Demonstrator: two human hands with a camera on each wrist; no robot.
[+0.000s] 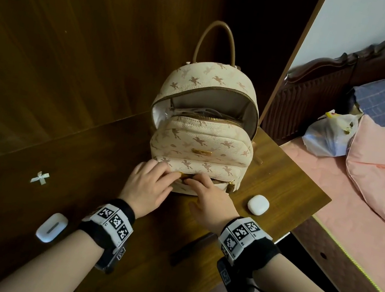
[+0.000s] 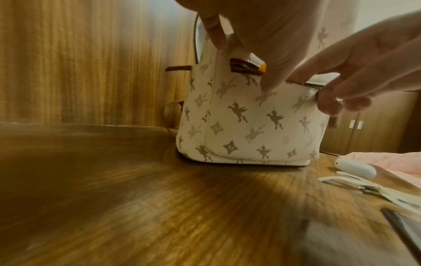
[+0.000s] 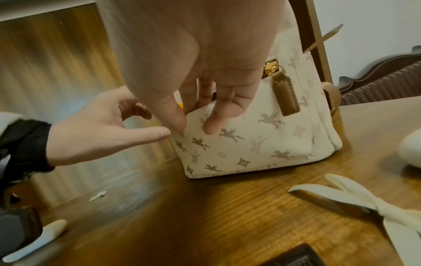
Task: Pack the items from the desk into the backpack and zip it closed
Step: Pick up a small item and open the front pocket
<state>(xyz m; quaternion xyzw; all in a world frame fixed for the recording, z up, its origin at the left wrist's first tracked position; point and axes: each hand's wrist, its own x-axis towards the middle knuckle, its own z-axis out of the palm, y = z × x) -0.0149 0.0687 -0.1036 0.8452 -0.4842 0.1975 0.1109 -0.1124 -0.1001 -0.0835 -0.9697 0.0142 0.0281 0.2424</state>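
Observation:
A cream backpack (image 1: 199, 144) with a winged-horse print stands upright on the wooden desk (image 1: 98, 206), its main compartment unzipped and gaping. The low front pocket is also unzipped. My left hand (image 1: 171, 173) is at the pocket mouth, fingers curled at a small yellow object (image 2: 263, 68) that sits half inside it. My right hand (image 1: 195, 181) grips the pocket's front edge (image 3: 227, 115), thumb outside and fingers hooked in. A white earbud case (image 1: 258, 204) lies right of the bag. Another white case (image 1: 51, 227) lies by my left wrist.
A small white bow (image 1: 39, 177) lies at the desk's left. A larger white ribbon bow (image 3: 355, 203) and a dark flat thing (image 2: 405, 228) lie under my right wrist. A dark wood wall (image 1: 77, 35) backs the desk. A bed (image 1: 359, 188) with pink bedding stands right.

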